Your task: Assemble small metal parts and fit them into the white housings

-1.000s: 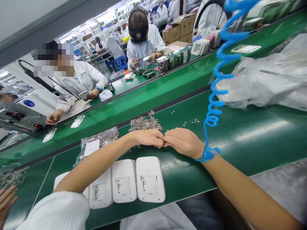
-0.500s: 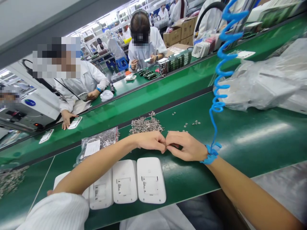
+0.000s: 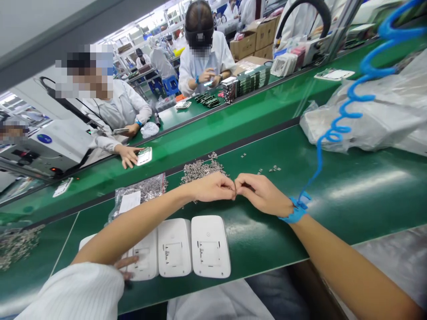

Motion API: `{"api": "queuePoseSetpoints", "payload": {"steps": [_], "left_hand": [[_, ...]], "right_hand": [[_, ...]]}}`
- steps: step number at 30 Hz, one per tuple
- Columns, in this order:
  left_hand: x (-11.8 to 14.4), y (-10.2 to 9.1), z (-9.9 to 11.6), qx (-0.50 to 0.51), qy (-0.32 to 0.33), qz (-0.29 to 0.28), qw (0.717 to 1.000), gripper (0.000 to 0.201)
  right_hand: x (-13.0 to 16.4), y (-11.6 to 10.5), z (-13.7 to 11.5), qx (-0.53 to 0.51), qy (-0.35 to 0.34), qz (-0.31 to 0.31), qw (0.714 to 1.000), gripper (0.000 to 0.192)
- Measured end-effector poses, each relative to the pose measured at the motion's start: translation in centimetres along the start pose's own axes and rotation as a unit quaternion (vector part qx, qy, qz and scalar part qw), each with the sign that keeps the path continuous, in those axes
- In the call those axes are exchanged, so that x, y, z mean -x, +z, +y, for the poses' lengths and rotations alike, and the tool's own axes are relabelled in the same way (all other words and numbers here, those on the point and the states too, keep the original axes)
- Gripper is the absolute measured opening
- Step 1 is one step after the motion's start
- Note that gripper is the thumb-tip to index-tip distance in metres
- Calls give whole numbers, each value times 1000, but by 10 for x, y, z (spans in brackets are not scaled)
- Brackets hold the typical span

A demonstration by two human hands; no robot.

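Both hands met fingertip to fingertip over the green bench top (image 3: 350, 195). The left hand (image 3: 213, 187) and the right hand (image 3: 262, 194) were pinched together at one spot, and whatever sat between the fingertips was too small to make out, so which way it pointed and how its long axis lay could not be told. Both hands were curled closed at the tips, pressed against each other.

Just behind the left hand lay the heap of small metal parts (image 3: 202, 169), a loose silver pile, with a few stray pieces (image 3: 274, 168) scattered behind the right hand. To the left of the heap sat a clear bag of the same parts (image 3: 140, 193) with a white label on it. Nearer the person than the heap, three white plastic housings (image 3: 210, 246) lay side by side, backs up, their long sides running away from the bench edge. Someone else's fingers (image 3: 125, 263) touched the leftmost housing.

A blue wrist strap (image 3: 295, 212) ringed the right wrist, and its coiled blue cord (image 3: 347, 115) climbed up and away to the right of the heap. Beyond the cord, crumpled clear plastic bags (image 3: 367, 115) were piled up.

Behind the heap ran a green conveyor belt (image 3: 233, 129), and across it sat co-workers in white coats (image 3: 123, 106), one with a hand on a small white device (image 3: 144, 156). Farther back were cardboard boxes (image 3: 247, 44) and more benches.
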State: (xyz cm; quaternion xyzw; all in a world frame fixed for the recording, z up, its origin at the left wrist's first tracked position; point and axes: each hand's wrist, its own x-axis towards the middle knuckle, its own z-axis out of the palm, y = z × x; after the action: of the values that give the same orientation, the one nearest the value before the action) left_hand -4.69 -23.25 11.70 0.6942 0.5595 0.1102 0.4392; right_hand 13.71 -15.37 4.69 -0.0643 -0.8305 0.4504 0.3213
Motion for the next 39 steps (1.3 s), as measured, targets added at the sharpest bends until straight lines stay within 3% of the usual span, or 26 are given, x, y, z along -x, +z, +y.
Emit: {"api": "queuePoseSetpoints", "payload": {"steps": [2, 4, 6, 9, 11, 13, 15, 17, 19, 23, 27, 33, 36, 39], "left_hand": [[1, 2, 4, -151, 84, 101, 980, 24], [2, 4, 6, -293, 143, 178, 928, 29], [3, 4, 5, -365, 172, 180, 897, 32], [2, 6, 3, -375, 195, 141, 895, 33], [2, 9, 5, -352, 170, 175, 904, 32], [3, 12, 11, -274, 103, 239, 926, 26], [8, 15, 20, -116, 15, 262, 958, 20], [16, 17, 29, 63, -45, 213, 974, 17], [27, 19, 35, 179, -61, 142, 972, 17], [50, 25, 41, 244, -84, 19, 966, 14], [68, 36, 53, 270, -105, -74, 954, 14], [83, 70, 67, 330, -73, -191, 921, 15], [88, 87, 70, 399, -83, -206, 889, 21], [95, 95, 72, 449, -54, -200, 869, 22]], "right_hand": [[-2, 1, 0, -99, 89, 16, 991, 29], [-3, 5, 2, -247, 171, 6, 954, 37], [-3, 9, 3, -371, 230, -24, 899, 43], [-2, 13, 2, -444, 278, -60, 850, 43], [-1, 13, 0, -425, 275, -68, 860, 41], [0, 12, -2, -335, 222, -42, 915, 37], [2, 10, -5, -176, 109, 16, 978, 28], [5, 8, -10, -15, -29, 85, 996, 19], [9, 6, -17, 90, -136, 115, 980, 19], [19, -3, -47, 176, -231, 11, 957, 16], [31, -8, -91, 185, -256, -88, 945, 15], [54, -2, -139, 172, -261, -138, 940, 13], [62, -1, -152, 175, -225, -152, 947, 15], [62, -2, -162, 161, -204, -123, 958, 12]]}}
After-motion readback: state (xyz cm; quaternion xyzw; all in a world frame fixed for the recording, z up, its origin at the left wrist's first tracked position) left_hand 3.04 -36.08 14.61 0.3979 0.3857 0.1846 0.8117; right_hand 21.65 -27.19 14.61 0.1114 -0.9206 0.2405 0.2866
